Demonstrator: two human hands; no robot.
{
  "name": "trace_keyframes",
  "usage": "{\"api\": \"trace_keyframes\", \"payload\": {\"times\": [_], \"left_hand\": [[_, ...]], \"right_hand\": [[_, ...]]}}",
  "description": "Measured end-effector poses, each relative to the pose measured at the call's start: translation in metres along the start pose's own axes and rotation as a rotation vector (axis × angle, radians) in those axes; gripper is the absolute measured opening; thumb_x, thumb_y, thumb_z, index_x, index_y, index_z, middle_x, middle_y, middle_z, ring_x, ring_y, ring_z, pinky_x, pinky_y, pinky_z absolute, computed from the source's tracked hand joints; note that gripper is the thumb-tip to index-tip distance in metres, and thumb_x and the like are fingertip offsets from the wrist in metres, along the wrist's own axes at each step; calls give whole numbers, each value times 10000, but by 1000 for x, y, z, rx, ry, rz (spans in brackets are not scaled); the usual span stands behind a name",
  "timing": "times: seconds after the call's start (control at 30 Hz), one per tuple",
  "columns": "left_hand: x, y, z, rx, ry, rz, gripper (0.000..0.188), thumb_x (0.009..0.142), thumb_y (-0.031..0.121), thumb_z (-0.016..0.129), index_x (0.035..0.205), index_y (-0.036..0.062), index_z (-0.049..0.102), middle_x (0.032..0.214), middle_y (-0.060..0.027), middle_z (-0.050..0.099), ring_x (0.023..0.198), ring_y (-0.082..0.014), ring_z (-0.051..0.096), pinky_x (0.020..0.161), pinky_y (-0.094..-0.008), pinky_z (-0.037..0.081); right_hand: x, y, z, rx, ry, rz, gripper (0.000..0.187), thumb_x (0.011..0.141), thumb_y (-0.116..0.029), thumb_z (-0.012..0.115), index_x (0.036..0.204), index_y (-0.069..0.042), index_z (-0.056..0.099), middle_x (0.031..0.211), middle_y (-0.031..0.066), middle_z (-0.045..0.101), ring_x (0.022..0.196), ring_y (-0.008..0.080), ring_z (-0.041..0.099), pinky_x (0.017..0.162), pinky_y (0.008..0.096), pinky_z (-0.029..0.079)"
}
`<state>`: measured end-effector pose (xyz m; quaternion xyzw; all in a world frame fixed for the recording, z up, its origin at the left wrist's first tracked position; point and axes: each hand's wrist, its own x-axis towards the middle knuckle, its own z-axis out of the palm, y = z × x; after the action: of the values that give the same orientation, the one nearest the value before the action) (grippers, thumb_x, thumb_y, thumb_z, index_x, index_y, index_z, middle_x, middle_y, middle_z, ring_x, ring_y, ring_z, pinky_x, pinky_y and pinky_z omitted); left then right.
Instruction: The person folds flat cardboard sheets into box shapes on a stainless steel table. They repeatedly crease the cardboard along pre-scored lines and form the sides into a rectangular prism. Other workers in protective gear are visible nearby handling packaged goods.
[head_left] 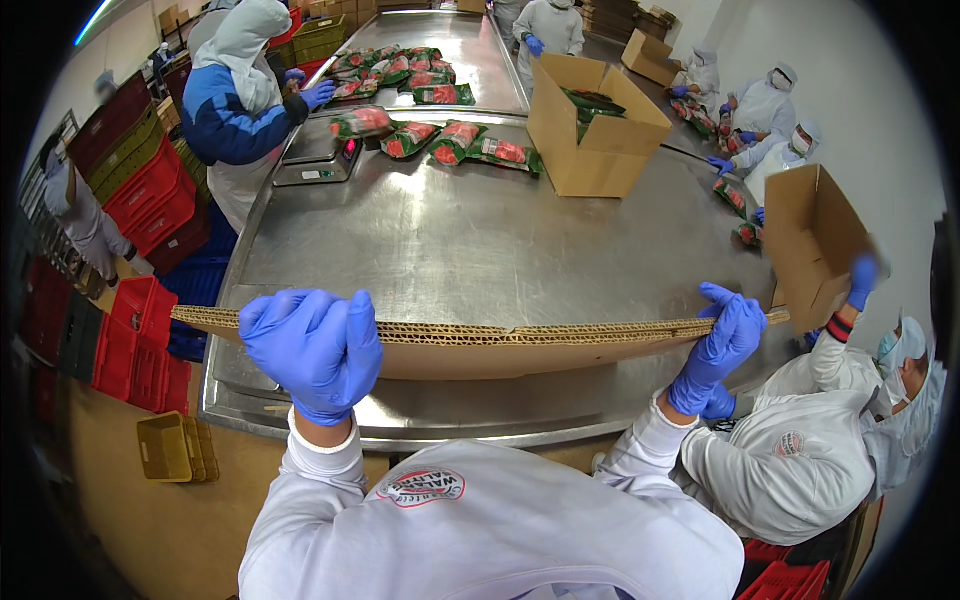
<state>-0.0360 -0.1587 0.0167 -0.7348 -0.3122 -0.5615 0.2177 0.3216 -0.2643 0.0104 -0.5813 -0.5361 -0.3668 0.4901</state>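
Observation:
A flattened cardboard box (480, 358) stands on edge in front of me, its corrugated layers showing along the top. My left hand (312, 350), in a blue glove, is closed over the box's left end. Near its right end my right hand (722, 345), gloved alike, grips the same edge. The steel table (470, 240) lies beyond and under the cardboard, which hides part of its near side. Both my sleeves are white.
Green-and-red bags (456, 142) lie across the table beside a scale (318, 155). An open carton (580, 150) holds more bags. At right, a co-worker (800, 430) handles another open carton (815, 240). Red crates (140, 340) and a yellow crate (172, 447) stand at left.

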Motion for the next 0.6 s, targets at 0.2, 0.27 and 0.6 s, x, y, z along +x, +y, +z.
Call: {"api": "trace_keyframes", "payload": {"times": [0.2,0.27,0.6], "left_hand": [[1,0,-2,5,0,-4,263,741,59,642,540,109,479,494,-18,434,490,-204,416,611,-333,271],[1,-2,-1,8,-8,-8,267,743,56,641,537,110,480,494,-20,431,489,-205,414,606,-333,268],[16,-15,20,-28,0,-6,295,798,66,642,538,89,505,496,-33,437,484,-210,419,564,-343,264]], "right_hand": [[-1,1,-1,31,-42,-19,318,909,-242,489,763,-48,696,537,26,467,554,181,420,658,325,314],[1,2,-4,31,-114,-47,321,874,-321,536,770,-56,684,566,28,459,581,194,419,678,331,313],[19,-3,-17,-76,-415,-137,562,482,-505,821,817,-96,632,651,35,474,660,236,473,706,349,336]]}}
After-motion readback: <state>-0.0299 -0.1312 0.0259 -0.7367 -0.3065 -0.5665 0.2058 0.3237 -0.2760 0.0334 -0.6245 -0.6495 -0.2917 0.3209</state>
